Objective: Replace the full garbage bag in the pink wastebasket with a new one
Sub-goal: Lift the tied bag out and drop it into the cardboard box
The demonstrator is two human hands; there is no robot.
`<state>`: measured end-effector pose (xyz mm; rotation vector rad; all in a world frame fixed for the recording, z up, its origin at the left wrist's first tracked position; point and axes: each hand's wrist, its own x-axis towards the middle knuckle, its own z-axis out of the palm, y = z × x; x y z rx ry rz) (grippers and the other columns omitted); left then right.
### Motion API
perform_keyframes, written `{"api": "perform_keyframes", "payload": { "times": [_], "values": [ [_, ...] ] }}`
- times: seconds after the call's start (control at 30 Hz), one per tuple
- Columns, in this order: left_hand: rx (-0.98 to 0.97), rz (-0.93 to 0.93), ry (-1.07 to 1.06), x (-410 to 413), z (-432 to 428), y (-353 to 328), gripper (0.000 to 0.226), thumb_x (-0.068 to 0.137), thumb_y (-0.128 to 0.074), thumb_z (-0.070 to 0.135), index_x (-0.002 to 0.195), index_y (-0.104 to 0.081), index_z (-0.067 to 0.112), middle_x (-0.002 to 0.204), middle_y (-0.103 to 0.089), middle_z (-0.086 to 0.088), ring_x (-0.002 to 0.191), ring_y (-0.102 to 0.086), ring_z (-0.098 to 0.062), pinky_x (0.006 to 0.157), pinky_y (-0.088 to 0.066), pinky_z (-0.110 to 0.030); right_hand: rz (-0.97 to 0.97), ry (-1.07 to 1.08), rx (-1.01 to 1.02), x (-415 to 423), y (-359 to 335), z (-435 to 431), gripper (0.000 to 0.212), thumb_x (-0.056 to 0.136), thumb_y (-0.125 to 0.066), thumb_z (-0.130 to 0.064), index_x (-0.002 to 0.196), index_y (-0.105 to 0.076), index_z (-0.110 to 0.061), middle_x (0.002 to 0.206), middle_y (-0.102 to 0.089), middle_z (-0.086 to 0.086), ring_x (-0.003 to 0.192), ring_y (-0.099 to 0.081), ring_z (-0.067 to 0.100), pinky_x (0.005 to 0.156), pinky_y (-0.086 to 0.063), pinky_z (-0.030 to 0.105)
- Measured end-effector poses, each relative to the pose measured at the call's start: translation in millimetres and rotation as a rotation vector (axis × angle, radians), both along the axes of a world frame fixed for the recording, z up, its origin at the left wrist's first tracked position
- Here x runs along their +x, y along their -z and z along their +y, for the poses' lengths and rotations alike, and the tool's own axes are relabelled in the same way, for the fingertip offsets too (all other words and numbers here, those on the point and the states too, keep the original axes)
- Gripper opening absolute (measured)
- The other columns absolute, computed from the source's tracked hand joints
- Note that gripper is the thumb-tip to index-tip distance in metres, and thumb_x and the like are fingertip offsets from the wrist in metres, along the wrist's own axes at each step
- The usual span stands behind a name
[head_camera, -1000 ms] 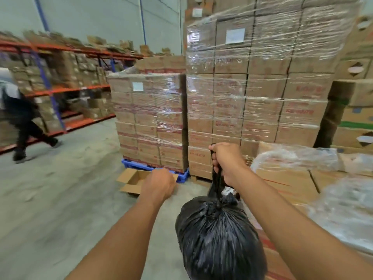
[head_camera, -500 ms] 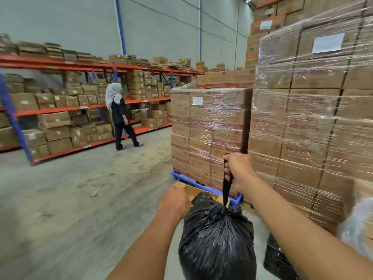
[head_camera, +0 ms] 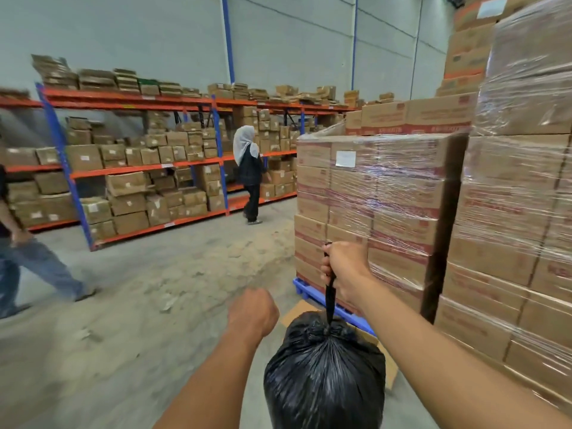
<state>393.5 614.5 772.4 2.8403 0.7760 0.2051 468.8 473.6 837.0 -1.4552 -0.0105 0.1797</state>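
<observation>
A full black garbage bag (head_camera: 325,376) hangs low in the middle of the view, knotted at its top. My right hand (head_camera: 346,274) grips the twisted tail of the bag above the knot and carries it. To the left of the bag my left hand (head_camera: 253,314) is curled into a fist and holds nothing. The pink wastebasket is not in view.
Shrink-wrapped stacks of cartons (head_camera: 371,205) on a blue pallet (head_camera: 312,292) fill the right side. An open flat carton (head_camera: 300,311) lies on the floor ahead. Orange-and-blue racks (head_camera: 148,168) line the left wall. One person (head_camera: 249,174) stands by the racks; another (head_camera: 28,258) walks at far left.
The view has swung left, bringing the racks and concrete aisle into sight. A second person has entered at far left. My right hand still carries the bag; my left stays a fist.
</observation>
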Motion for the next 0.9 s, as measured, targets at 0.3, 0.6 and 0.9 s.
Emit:
{"api": "perform_keyframes", "payload": {
  "times": [0.3,0.6,0.9],
  "values": [
    [-0.08,0.064,0.068,203,90,63,0.028,0.089,-0.043,0.02,0.098,-0.065,0.005,0.107,-0.068,-0.018,0.097,-0.064,-0.035,0.078,-0.052,-0.037,0.003,0.005,-0.019,190,41,85,0.016,0.096,-0.047,-0.005,0.093,-0.063,-0.007,0.064,-0.053,0.007,0.053,-0.047,0.018,0.058,-0.042,0.035],
    [-0.106,0.183,0.189,404,181,106,0.04,0.095,-0.039,0.031,0.118,-0.059,0.004,0.123,-0.06,-0.018,0.114,-0.057,-0.036,0.093,-0.048,-0.042,0.118,0.168,-0.093,391,101,162,0.015,0.097,-0.051,-0.008,0.084,-0.058,-0.013,0.063,-0.054,0.007,0.052,-0.048,0.019,0.052,-0.039,0.03],
    [-0.082,0.308,0.244,582,235,161,0.045,0.095,-0.037,0.036,0.122,-0.056,0.005,0.128,-0.057,-0.019,0.118,-0.055,-0.037,0.097,-0.046,-0.044,0.179,0.227,-0.166,573,190,218,0.021,0.094,-0.047,-0.008,0.077,-0.055,-0.019,0.062,-0.053,0.007,0.05,-0.046,0.018,0.047,-0.036,0.029]
  ]
}}
